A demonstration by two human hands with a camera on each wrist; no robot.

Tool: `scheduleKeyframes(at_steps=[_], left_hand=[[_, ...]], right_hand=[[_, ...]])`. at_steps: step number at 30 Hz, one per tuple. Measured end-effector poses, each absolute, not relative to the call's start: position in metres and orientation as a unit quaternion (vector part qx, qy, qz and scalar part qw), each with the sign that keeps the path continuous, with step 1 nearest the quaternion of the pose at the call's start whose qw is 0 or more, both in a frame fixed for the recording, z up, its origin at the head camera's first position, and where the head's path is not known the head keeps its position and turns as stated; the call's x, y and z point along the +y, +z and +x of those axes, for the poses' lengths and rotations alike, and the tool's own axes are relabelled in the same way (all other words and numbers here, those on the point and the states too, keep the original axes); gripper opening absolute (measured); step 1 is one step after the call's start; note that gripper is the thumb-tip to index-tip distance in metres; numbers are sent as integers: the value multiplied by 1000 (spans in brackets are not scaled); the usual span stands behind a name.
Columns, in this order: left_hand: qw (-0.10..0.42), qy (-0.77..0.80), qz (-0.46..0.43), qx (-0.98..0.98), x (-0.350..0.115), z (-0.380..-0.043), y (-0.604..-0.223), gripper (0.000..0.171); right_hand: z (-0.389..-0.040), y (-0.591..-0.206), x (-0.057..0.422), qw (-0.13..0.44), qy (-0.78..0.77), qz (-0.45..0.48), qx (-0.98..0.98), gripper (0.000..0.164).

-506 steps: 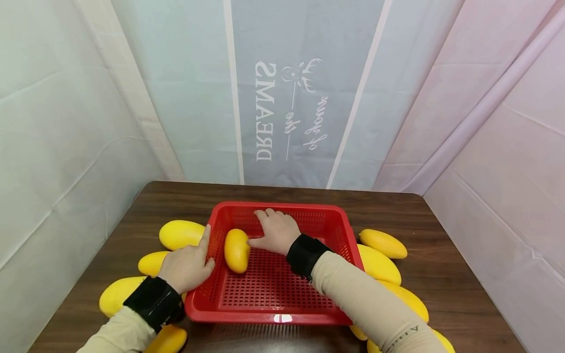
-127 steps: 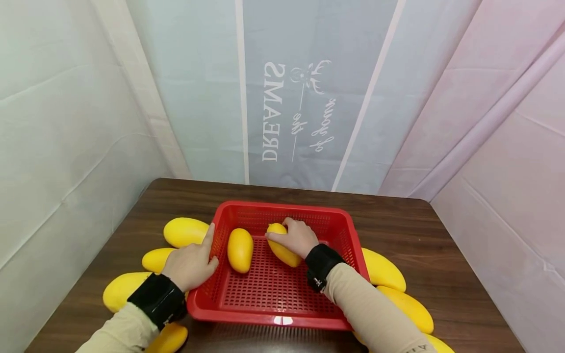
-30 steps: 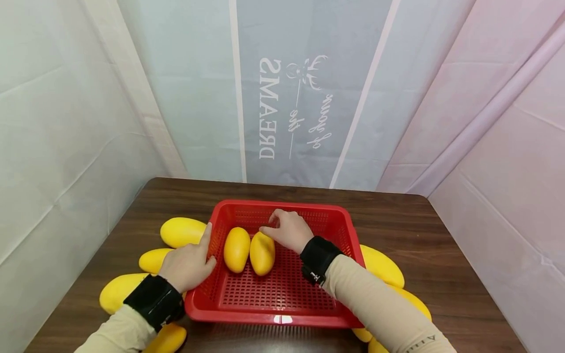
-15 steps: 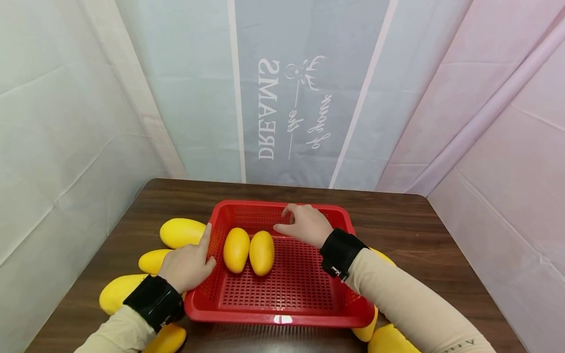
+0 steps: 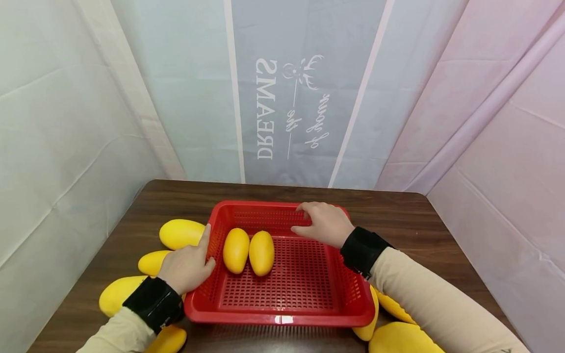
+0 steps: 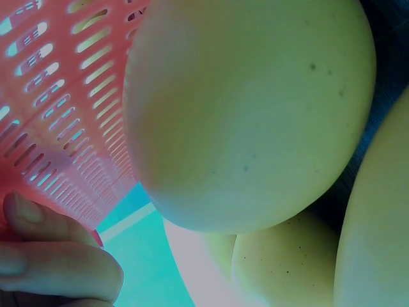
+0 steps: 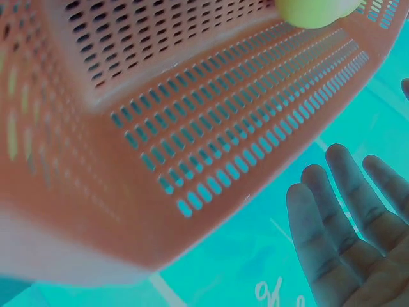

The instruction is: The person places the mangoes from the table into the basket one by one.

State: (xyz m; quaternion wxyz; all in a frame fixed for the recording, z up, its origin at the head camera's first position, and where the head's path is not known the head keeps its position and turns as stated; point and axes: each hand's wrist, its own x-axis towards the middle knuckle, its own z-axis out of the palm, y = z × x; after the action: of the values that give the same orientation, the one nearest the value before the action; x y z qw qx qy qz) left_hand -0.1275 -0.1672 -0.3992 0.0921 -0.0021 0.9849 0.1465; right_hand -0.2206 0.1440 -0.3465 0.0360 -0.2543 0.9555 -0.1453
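Two yellow mangoes, a left one (image 5: 236, 250) and a right one (image 5: 262, 253), lie side by side in the left half of a red perforated plastic basket (image 5: 282, 317). My left hand (image 5: 187, 267) holds the basket's left rim, its index finger straight along the edge and the thumb over the inner side. In the left wrist view, bent fingers (image 6: 54, 256) lie beside the outer wall. Above the basket's back right part is my right hand (image 5: 324, 224), holding nothing. Its fingers (image 7: 351, 185) are spread and nearly straight in the right wrist view.
Several mangoes lie left of the basket, among them a back one (image 5: 181, 234) and a front one (image 5: 167, 339). More lie at the right front, such as a large mango (image 5: 401, 338) partly under my right forearm. Brown wooden table (image 5: 176, 193); fabric curtain (image 5: 304, 98) behind.
The second mango was earlier in my right hand and now lies beside the first. Over the last second my right hand has let go and moved right. My left hand has stayed.
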Motion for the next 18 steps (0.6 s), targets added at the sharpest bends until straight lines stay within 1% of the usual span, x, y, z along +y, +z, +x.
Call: scheduleKeyframes(at_steps=[8, 18], left_hand=[[89, 144, -1, 986, -167, -128, -400, 87], [98, 150, -7, 984, -166, -127, -399, 87]], right_hand=[[-219, -338, 167, 24, -151, -243, 958, 57], [-221, -340, 207, 17, -157, -217, 963, 57]])
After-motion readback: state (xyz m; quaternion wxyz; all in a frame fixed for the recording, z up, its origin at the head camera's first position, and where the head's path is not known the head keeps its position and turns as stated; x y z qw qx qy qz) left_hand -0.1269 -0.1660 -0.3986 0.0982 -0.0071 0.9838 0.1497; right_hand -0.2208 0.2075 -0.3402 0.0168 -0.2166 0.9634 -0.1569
